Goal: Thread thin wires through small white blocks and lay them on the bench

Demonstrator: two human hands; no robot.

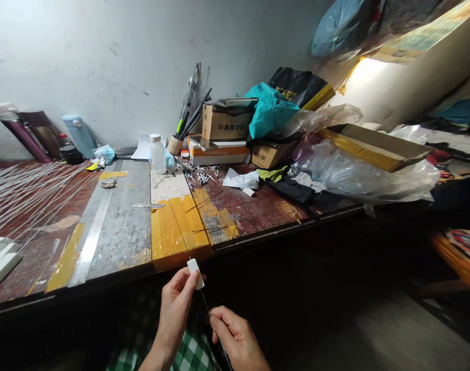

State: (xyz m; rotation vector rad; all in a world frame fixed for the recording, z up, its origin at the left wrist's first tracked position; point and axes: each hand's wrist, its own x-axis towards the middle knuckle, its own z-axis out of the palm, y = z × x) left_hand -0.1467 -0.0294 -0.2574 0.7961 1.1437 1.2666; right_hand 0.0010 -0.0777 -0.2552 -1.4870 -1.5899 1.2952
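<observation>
My left hand (179,299) pinches a small white rectangular block (195,273) between thumb and fingers, just off the table's front edge. A thin rod (204,300) runs along or through the block; which of these, I cannot tell. Its thin dark end reaches up over the yellow-taped strip (169,242). Lower and to the right, my right hand (235,332) is closed on the same rod, which continues down past it. Dark thin pieces (204,201) lie on the tape near the block.
Many white rods (34,193) fan across the left of the table, with white blocks (3,263) at their near ends. A steel ruler (94,237) lies on the grey board. A white bottle (157,153), cardboard boxes (223,121) and plastic bags (347,170) stand behind.
</observation>
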